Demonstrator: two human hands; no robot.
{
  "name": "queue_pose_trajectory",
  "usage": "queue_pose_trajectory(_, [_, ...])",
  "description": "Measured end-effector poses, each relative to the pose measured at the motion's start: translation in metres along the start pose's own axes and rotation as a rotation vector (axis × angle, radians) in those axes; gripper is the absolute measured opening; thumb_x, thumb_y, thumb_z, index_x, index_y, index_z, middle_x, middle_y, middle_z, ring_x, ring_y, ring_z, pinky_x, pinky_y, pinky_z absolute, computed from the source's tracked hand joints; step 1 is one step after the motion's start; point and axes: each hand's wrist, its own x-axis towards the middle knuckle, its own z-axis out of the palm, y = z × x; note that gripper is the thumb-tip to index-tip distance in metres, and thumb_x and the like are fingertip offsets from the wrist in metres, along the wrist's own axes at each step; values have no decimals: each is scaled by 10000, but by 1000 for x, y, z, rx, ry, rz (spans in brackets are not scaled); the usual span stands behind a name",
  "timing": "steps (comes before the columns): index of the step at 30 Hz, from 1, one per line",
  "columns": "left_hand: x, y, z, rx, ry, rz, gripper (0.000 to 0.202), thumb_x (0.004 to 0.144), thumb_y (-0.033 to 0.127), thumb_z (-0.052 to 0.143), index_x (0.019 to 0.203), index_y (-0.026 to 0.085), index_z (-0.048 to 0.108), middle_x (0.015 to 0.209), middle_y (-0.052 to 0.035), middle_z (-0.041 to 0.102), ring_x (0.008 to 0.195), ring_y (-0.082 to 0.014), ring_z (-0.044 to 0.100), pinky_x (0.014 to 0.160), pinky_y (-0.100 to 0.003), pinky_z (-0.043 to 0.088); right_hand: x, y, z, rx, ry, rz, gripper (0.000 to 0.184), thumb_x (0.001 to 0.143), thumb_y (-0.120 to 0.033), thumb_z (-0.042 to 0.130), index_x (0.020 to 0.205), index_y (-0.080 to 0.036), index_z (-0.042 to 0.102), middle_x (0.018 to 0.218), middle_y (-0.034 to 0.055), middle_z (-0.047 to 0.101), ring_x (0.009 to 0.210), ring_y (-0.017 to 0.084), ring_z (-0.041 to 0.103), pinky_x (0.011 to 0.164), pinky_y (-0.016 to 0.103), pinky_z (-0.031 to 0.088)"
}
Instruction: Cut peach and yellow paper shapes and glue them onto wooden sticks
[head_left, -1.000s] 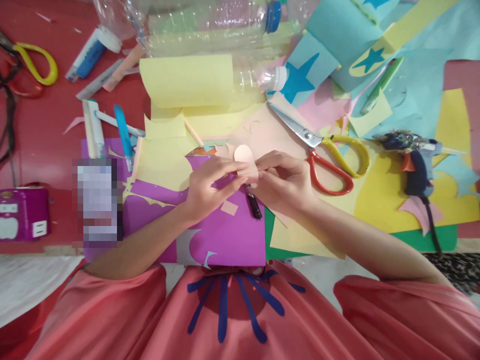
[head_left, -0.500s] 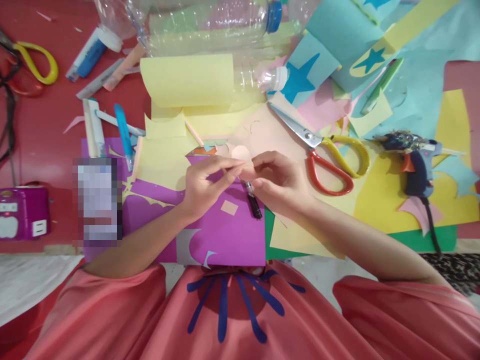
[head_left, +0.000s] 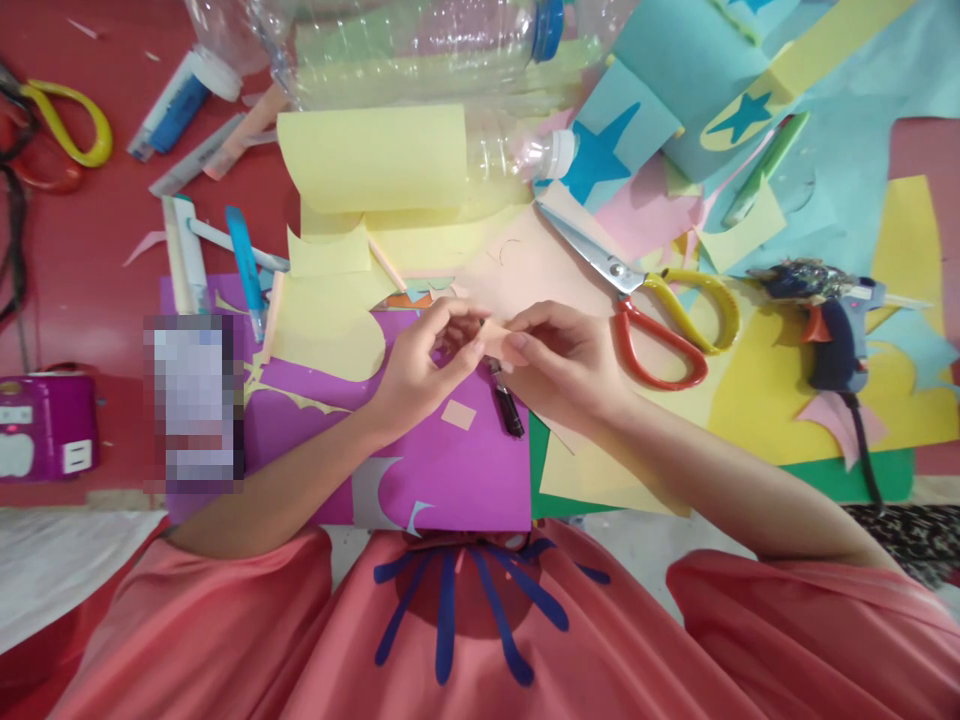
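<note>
Between my hands is a small piece of pale peach paper (head_left: 497,342). My left hand (head_left: 429,362) pinches its left edge between thumb and fingers. The thumb and index finger of my right hand (head_left: 568,362) close on its right side. Just below the paper lies a black pen (head_left: 509,408), partly behind my right fingers. A small peach rectangle of paper (head_left: 458,415) rests on the purple sheet (head_left: 450,480) under my hands. To the right of my right hand lie large scissors (head_left: 626,280) with one red and one yellow handle, blades apart.
A glue gun (head_left: 836,330) lies at the right on yellow paper. Clear plastic bottles (head_left: 420,45) lie at the back, one wrapped in yellow paper (head_left: 375,160). A phone (head_left: 196,400), a blue cutter (head_left: 246,265) and a purple box (head_left: 49,428) are at the left.
The peach paper has turned in my fingers and now shows as a flatter strip; its round upper part no longer shows. My left fingers have curled more. The things around have stayed put.
</note>
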Motion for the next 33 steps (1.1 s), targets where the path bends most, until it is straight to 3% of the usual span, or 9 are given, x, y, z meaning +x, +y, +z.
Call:
queue_pose_trajectory(2, [-2,1,0,1,-24,-1,222,911,329,571,1097,217,617,877,-6,675,759,-101,631,663,-209,506,0,0,0,-38,-4,-5,85,833,-258,682,806,-185,648,679,-32,620,617,80,555,571,253,407])
queue_pose_trajectory(6, [-3,2,0,37,-3,-9,176,918,342,572,1000,216,664,828,7,690,723,-93,633,644,-202,500,1,2,-1,-17,-11,-16,76,845,-269,673,858,-205,634,707,-34,606,642,89,567,615,266,429])
queue_pose_trajectory(11, [0,-3,1,-86,90,-43,233,882,422,629,940,199,661,857,-9,686,740,-99,660,620,-198,539,4,3,-3,-24,34,-43,271,814,-357,724,1026,-248,598,820,-33,588,713,98,579,650,267,449])
queue_pose_trajectory(19, [2,-4,2,-140,120,-70,280,834,462,680,906,192,667,782,-2,667,701,-99,663,604,-204,558,2,0,-2,-76,-4,60,273,831,-451,682,820,-188,610,674,-23,601,608,94,544,567,261,410])
queue_pose_trajectory(27, [2,-4,1,-82,107,-101,292,836,471,667,923,193,670,833,-16,688,733,-107,660,652,-212,555,3,-3,-2,-103,2,78,218,861,-367,658,767,-173,627,655,-21,623,590,81,549,536,238,399])
queue_pose_trajectory(33, [2,-4,1,-142,105,-72,322,805,477,708,950,194,655,820,-12,685,742,-110,672,640,-206,564,3,-3,-2,-47,-12,77,251,865,-392,652,753,-172,611,638,-17,625,588,87,560,554,246,413])
